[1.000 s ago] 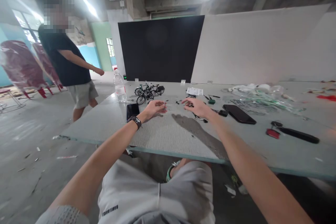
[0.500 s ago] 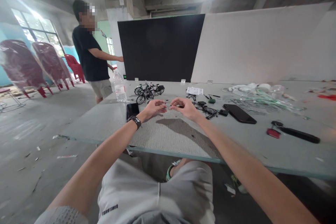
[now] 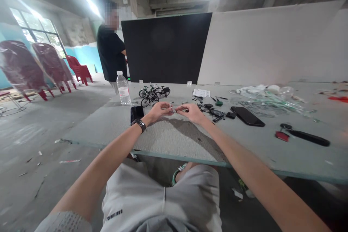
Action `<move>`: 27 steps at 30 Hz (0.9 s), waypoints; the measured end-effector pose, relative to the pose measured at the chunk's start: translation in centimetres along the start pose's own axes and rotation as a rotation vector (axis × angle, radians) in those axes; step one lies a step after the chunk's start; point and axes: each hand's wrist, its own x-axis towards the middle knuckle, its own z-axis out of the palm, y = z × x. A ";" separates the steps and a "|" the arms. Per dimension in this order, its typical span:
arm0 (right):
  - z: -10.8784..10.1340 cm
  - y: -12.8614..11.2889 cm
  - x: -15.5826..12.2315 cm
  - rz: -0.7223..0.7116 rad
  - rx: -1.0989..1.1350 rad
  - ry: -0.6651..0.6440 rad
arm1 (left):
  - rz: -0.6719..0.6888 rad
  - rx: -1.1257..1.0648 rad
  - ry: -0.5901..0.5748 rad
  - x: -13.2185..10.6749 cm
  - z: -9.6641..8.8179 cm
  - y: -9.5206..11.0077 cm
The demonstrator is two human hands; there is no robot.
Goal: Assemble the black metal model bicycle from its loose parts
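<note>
My left hand (image 3: 160,111), with a dark watch on its wrist, is closed on a small silvery part (image 3: 172,108) that shows at its fingertips. Close beside it, my right hand (image 3: 191,111) is pinched; whatever lies between its fingertips is too small to make out. Both hands are held just above the grey table (image 3: 163,137), fingertips almost touching. Behind them stand several black miniature bicycles (image 3: 152,94). Small black model parts (image 3: 214,112) lie loose to the right of my right hand.
A water bottle (image 3: 123,88) and a dark phone (image 3: 136,113) are at the left. To the right are another phone (image 3: 247,116), a black-handled tool (image 3: 308,136), a printed sheet (image 3: 201,93) and clear plastic wrapping (image 3: 282,98). A person (image 3: 111,50) stands beyond the black panel's (image 3: 165,49) left edge.
My hands have come closer together, the right fingertips now meeting the part at my left. The person behind has moved right, partly behind the black panel.
</note>
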 end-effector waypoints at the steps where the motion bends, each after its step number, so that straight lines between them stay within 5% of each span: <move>1: 0.0 -0.1 0.0 0.004 0.004 -0.004 | 0.000 0.005 0.000 0.0 0.0 0.0; 19: 0.0 -0.3 0.0 0.034 0.023 -0.060 | 0.016 0.135 -0.037 0.0 -0.4 -0.2; 27: 0.3 1.5 0.2 0.084 0.132 -0.094 | 0.013 0.096 -0.052 0.0 -0.3 -0.3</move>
